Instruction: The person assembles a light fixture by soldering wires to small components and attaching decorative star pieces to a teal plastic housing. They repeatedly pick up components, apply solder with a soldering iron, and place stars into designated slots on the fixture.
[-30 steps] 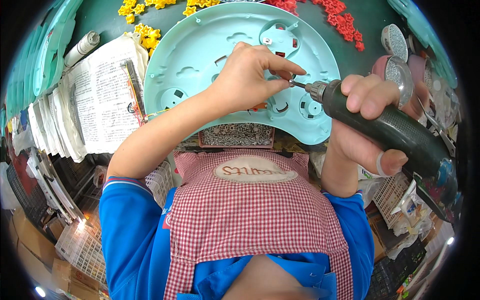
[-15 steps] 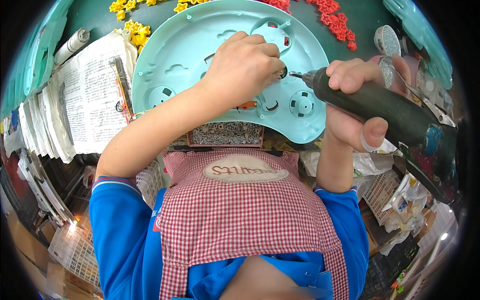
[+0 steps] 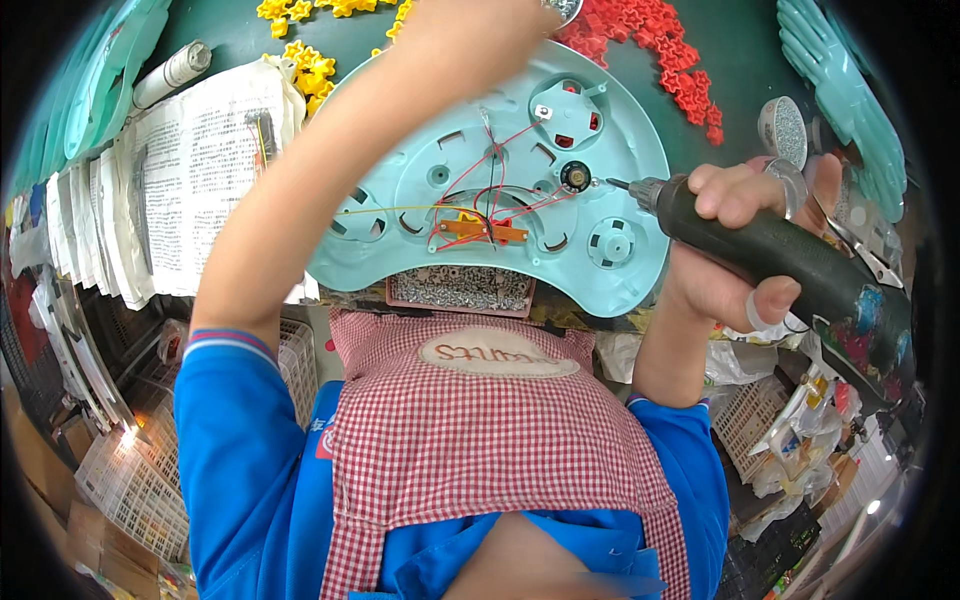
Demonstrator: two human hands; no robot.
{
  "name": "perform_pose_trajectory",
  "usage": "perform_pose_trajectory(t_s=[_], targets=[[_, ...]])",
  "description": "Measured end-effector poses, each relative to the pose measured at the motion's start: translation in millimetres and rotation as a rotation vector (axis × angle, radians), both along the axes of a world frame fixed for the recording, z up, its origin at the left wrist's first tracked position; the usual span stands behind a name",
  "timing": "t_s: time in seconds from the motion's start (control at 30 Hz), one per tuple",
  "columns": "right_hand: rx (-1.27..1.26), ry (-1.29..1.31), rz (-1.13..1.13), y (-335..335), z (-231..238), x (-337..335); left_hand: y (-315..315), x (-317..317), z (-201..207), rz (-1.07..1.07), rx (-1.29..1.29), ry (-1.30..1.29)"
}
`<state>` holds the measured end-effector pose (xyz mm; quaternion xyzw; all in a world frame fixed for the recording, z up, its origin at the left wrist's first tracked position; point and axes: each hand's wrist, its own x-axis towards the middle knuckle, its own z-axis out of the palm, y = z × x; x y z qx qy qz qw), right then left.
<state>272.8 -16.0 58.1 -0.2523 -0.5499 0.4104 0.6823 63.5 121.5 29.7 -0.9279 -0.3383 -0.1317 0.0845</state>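
Note:
A turquoise plastic shell lies inside-up in front of me, with red, black and yellow wires and a narrow orange circuit board in it. My left hand, blurred, reaches over the shell's far edge beside a small metal bowl; its fingers are not clear. My right hand is closed round a dark power screwdriver. The bit's tip is close to a small round black part on the shell. A silver scissors-like tool lies beside the same hand, partly hidden by the screwdriver.
Yellow star pieces and red star pieces lie on the green table. A tray of screws sits at the near edge. Papers are at left, a screw cup at right. More turquoise shells stand at both sides.
My left hand has lifted off the shell's middle and moved away to its far edge, uncovering the wires and round part. The screwdriver remains in my right hand, slightly lower in view.

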Motion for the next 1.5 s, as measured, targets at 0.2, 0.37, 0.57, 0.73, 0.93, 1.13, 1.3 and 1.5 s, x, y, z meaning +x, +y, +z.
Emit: perform_pose_trajectory(t_s=[0.2,0.37,0.57,0.73,0.93,1.13,1.3,1.5], targets=[[0.002,-0.016,-0.043,2,-1,-9,58,-8,-5,0.224,-0.457,0.060],[0.037,0.009,-0.048,1,2,-11,70,-9,-29,0.253,-0.405,-0.059],[0.046,0.005,-0.058,-7,2,-14,-9,-10,9,0.083,-0.707,-0.501],[0.000,0.008,0.099,-9,8,-24,-113,-13,-9,-0.066,-0.919,-0.705],[-0.015,0.056,0.210,-11,16,-34,-124,-16,-12,-0.170,-0.618,-0.730],[0.002,0.029,0.229,-10,15,-37,-129,-20,-19,-0.107,-0.649,-0.702],[0.012,0.027,0.193,-12,14,-41,-128,-20,-21,-0.111,-0.625,-0.740],[0.003,0.069,0.159,-14,13,-45,-128,-18,-21,-0.114,-0.429,-0.752]])
